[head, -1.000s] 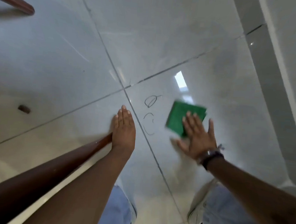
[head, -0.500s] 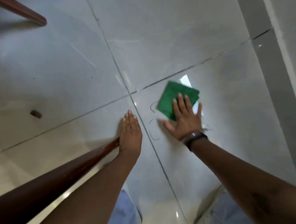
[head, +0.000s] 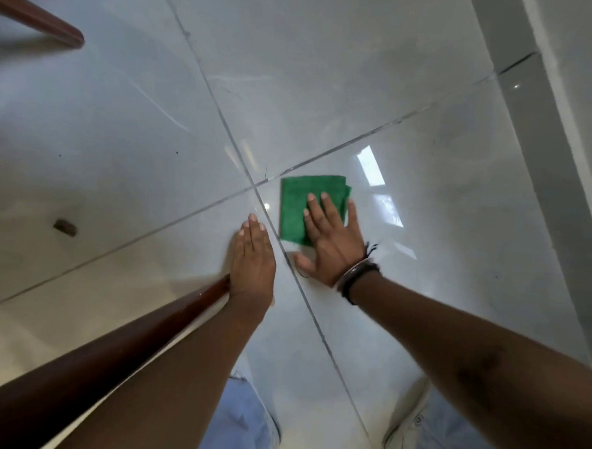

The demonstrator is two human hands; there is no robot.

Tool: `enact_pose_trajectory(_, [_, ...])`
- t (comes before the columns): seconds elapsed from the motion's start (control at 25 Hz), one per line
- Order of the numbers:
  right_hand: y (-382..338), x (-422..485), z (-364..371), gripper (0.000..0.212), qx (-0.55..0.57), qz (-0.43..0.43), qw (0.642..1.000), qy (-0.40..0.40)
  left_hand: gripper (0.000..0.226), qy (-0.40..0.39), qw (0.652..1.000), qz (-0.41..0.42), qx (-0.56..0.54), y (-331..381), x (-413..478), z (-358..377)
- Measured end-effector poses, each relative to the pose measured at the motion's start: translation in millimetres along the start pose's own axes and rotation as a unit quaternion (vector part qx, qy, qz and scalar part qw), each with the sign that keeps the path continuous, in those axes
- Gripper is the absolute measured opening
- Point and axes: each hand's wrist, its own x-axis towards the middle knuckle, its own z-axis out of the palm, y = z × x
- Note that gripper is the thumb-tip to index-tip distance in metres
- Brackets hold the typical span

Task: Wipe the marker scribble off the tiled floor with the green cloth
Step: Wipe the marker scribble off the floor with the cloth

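Right hand (head: 331, 243) flat, open, pressing green cloth (head: 297, 207), now slid over scribble; marks mostly hidden. Left hand (head: 253, 260) open, bracing floor (head: 426, 197).

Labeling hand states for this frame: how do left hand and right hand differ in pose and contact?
The left hand lies flat on bare tile with fingers together; the right hand has fingers spread and presses on the green cloth. The left hand sits left of the grout line, beside a brown wooden leg; the right hand sits right of it. Only the right wrist wears dark bands. Both are palm-down and open, gripping nothing.
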Motion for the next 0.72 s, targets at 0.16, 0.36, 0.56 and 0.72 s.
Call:
enact_pose_trajectory(0.16, [1.3, -96.2, 25.0, 0.063, -0.082, -0.203, 0.973, -0.071, 0.142, -0.027, 0.999, 0.011, 0.013, -2.1, -3.4, -7.0])
enact_pose_trajectory(0.36, [36.5, -47.3, 18.7, 0.067, -0.093, -0.09, 0.992, -0.002, 0.148, -0.008, 1.0, 0.006, 0.018, -2.4, -0.5, -0.6])
enact_pose_trajectory(0.56, [11.5, -35.9, 12.2, 0.037, -0.147, -0.172, 0.972, 0.065, 0.146, -0.031, 0.999, 0.002, 0.013, -3.4, -6.8, -9.5])
enact_pose_trajectory(0.72, [68.0, -88.5, 26.9, 0.02, -0.152, -0.158, 0.97, 0.104, 0.113, -0.022, 1.0, 0.015, 0.01, -6.8, -14.0, -16.4])
